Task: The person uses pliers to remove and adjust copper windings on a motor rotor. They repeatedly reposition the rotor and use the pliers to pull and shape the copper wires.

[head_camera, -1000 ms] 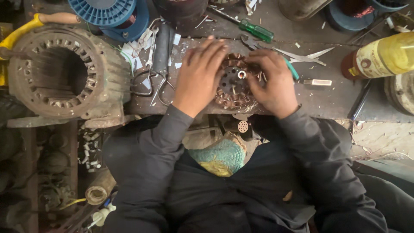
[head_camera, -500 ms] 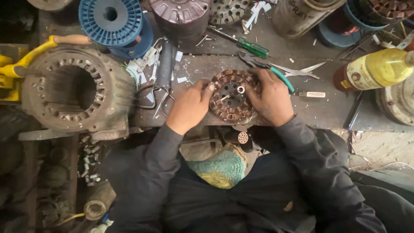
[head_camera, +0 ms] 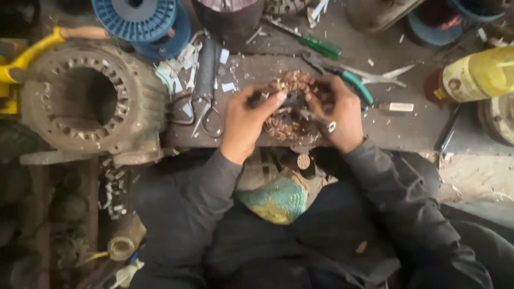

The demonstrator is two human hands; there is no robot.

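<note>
Head view, looking down. Left hand [head_camera: 247, 124] and right hand [head_camera: 336, 115] close around a round stator with copper windings [head_camera: 292, 109], fingers pressed into its centre, on a worn surface [head_camera: 396, 128]. Scissors [head_camera: 206, 115] lie just left of the left hand; a large rusty motor housing [head_camera: 80, 101] stands further left. A green-handled screwdriver [head_camera: 313, 43] lies above. Blur hides the exact grip.

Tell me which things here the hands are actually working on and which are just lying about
In hand: copper-wound coil piece, held by left hand and right hand.

Lying about: scissors, green screwdriver, blue spool, motor housing, yellow bottle.
</note>
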